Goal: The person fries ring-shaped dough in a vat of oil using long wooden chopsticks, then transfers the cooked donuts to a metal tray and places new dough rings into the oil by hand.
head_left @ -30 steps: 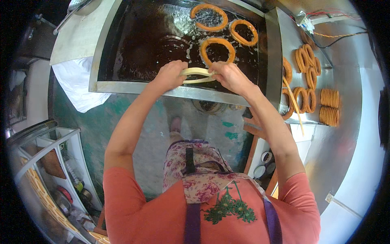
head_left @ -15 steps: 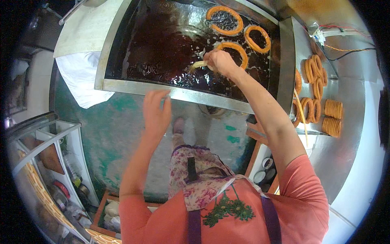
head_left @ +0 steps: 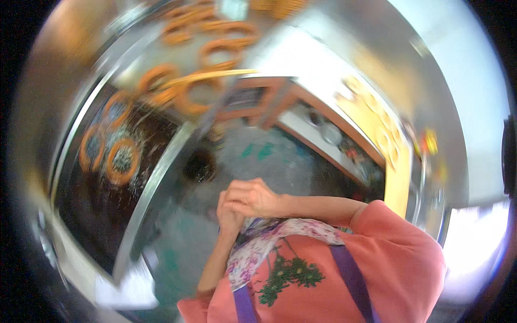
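Observation:
In front of my waist, by the upper edge of the floral apron (head_left: 258,253), my two hands meet. My right hand (head_left: 252,197) lies over my left hand (head_left: 228,216), its fingers curled around it. Most of the left fingers are hidden beneath it, and whether anything is between the hands does not show. To the left is a fryer of dark oil (head_left: 89,215), with three fried dough rings (head_left: 123,161) floating towards its far end. Neither hand touches the fryer.
Beyond the fryer, several fried rings (head_left: 219,53) lie on a metal counter, with long pale sticks (head_left: 210,76) across them. Pale dough rings (head_left: 383,141) sit on a yellow board (head_left: 397,180) at right. A wood-framed shelf (head_left: 318,126) stands below; white cloth (head_left: 126,288) hangs lower left.
My view has swung right. My right hand has left the fryer, where it held a pale strip of dough at the oil; the strip no longer shows. Both hands have come together at my waist.

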Motion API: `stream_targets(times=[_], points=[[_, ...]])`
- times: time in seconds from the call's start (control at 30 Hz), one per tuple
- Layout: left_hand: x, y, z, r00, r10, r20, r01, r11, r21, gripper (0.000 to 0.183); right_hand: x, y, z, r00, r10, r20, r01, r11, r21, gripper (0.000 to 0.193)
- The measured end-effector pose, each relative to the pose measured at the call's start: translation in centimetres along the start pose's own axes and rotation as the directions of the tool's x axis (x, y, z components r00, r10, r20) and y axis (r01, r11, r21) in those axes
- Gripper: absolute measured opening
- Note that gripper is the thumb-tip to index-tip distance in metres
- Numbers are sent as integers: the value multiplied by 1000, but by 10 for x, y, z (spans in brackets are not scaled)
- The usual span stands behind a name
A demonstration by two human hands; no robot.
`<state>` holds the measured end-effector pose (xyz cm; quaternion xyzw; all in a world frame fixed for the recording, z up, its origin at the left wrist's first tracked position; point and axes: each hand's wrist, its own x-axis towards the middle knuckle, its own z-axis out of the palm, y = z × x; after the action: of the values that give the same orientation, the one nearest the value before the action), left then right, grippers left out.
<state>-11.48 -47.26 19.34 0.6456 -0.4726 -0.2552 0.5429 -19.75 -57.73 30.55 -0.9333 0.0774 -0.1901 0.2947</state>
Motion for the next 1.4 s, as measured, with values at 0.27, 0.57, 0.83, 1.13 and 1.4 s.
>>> stream_targets(times=[0.27, 0.57, 0.83, 1.13, 1.4], points=[[34, 78, 285, 761, 21, 648, -27, 1000, 0, 23, -335, 78, -123, 432, 744, -510, -788, 586, 188, 21], [134, 110, 610, 544, 146, 827, -200, 979, -42, 44, -563, 206, -246, -503, 616, -607, -736, 62, 674, 39], [188, 112, 865, 539, 197, 819, -483, 869, 109, 49, -641, 383, -316, -707, 441, -553, -662, -140, 736, 44], [215, 122, 908, 459, 171, 872, -577, 804, 146, 23, -633, 437, -330, -844, 353, -404, -476, -146, 867, 27], [217, 141, 809, 326, -290, 900, 660, 752, 4, 22, -610, 375, -343, -190, 982, -18, 476, 108, 873, 21]])
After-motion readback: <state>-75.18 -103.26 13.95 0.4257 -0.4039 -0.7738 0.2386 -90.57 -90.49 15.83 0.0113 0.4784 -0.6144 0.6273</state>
